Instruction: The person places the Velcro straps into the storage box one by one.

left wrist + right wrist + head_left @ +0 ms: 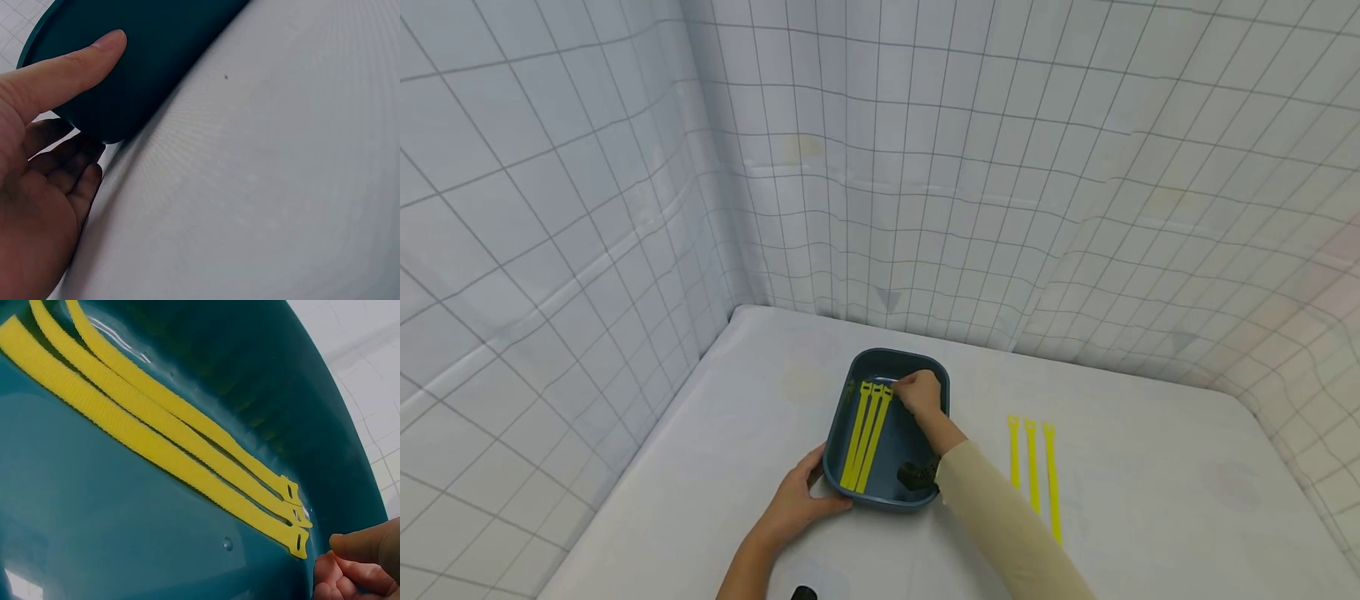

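Three yellow hook-and-loop cable ties (150, 440) lie side by side, lengthwise, in a dark teal plastic bin (891, 503). Their slotted heads are toward the bin's far end. My right hand (921, 393) is inside the bin by those heads. In the right wrist view its thumb and fingers are curled close together, just off the nearest head, with nothing visible between them. My left hand (799, 496) holds the bin's near left corner. In the left wrist view its thumb (81, 72) lies along one outer wall and the fingers bend round the corner.
Three more yellow cable ties (1032, 467) lie on the white-covered table (1150, 483) right of the bin, partly hidden by the right sleeve (1000, 517). A dark device (917, 476) is at the right wrist. White grid-patterned curtains (910, 167) surround the table's back and sides.
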Action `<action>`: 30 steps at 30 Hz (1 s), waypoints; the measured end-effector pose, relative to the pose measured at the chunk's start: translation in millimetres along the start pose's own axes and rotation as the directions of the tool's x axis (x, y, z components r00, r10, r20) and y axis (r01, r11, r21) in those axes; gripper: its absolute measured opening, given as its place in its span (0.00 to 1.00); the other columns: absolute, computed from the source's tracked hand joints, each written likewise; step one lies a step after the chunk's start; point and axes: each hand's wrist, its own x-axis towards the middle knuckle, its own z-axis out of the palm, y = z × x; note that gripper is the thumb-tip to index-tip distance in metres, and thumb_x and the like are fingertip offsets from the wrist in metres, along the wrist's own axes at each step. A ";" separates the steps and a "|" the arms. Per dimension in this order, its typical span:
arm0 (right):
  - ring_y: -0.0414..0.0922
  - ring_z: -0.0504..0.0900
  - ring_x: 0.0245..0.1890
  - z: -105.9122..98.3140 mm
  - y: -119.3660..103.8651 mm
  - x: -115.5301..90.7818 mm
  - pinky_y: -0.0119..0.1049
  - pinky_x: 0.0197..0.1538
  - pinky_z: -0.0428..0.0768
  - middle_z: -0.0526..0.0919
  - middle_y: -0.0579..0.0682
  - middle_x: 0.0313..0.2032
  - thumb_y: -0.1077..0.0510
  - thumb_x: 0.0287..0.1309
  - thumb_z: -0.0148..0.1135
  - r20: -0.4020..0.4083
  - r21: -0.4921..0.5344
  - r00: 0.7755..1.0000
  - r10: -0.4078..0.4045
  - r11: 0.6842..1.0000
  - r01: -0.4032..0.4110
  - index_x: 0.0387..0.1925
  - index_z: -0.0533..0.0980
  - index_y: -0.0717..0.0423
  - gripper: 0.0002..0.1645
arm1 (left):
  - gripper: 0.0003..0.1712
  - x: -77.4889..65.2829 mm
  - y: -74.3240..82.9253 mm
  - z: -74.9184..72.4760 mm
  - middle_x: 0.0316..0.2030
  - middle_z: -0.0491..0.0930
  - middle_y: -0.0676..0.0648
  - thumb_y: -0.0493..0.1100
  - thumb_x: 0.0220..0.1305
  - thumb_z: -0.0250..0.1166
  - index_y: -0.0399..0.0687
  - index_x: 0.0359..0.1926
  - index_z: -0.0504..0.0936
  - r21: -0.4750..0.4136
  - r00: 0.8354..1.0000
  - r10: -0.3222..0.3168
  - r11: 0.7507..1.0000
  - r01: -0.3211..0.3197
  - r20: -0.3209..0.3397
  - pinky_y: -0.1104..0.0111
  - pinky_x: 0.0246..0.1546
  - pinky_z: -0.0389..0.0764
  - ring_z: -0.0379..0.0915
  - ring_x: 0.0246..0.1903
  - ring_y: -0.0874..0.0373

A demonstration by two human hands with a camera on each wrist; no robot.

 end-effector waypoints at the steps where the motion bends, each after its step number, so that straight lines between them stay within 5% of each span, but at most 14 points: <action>1: 0.45 0.80 0.25 -0.2 -0.2 0.3 0.36 0.29 0.83 0.83 0.55 0.27 0.62 0.52 0.64 0.000 0.004 1.000 0.004 1.000 -0.004 0.25 0.83 0.65 0.08 | 0.54 0.1 0.4 0.1 0.64 0.62 0.43 0.40 0.36 0.79 0.43 0.66 0.62 -0.002 1.000 0.000 1.000 0.000 0.002 0.60 0.64 0.58 0.54 0.64 0.47; 10: 0.46 0.79 0.28 -1.9 -1.6 0.6 0.39 0.33 0.82 0.83 0.54 0.28 0.60 0.54 0.63 0.004 0.084 1.000 0.013 0.996 -0.013 0.29 0.83 0.65 0.10 | 0.54 2.0 1.8 0.9 0.63 0.63 0.43 0.40 0.35 0.79 0.43 0.65 0.62 -0.005 1.000 0.008 1.000 -0.008 -0.005 0.60 0.64 0.59 0.55 0.64 0.48; 18: 0.48 0.82 0.33 -8.2 -0.2 -2.3 0.39 0.40 0.83 0.83 0.56 0.33 0.62 0.55 0.62 0.115 0.258 0.993 -0.019 0.966 -0.012 0.35 0.81 0.68 0.11 | 0.53 1.3 2.5 3.2 0.63 0.63 0.43 0.38 0.35 0.78 0.42 0.65 0.62 -0.025 1.000 0.013 1.000 -0.013 0.005 0.62 0.64 0.58 0.54 0.64 0.49; 23: 0.49 0.81 0.34 -16.6 -2.1 -6.2 0.41 0.41 0.83 0.83 0.55 0.32 0.61 0.56 0.62 0.141 0.279 0.989 -0.038 0.960 -0.003 0.37 0.81 0.68 0.11 | 0.52 0.6 1.2 3.4 0.63 0.63 0.42 0.39 0.36 0.78 0.41 0.65 0.62 -0.006 0.999 0.042 0.999 -0.042 0.004 0.60 0.64 0.59 0.54 0.64 0.47; 30: 0.50 0.82 0.35 -31.8 -9.5 -13.4 0.40 0.43 0.82 0.83 0.56 0.32 0.60 0.57 0.62 0.161 0.293 0.985 -0.060 0.956 0.011 0.38 0.81 0.67 0.12 | 0.54 0.9 -0.8 1.6 0.64 0.63 0.45 0.41 0.35 0.79 0.44 0.66 0.62 -0.006 1.000 0.002 1.000 -0.002 -0.010 0.63 0.64 0.58 0.54 0.64 0.50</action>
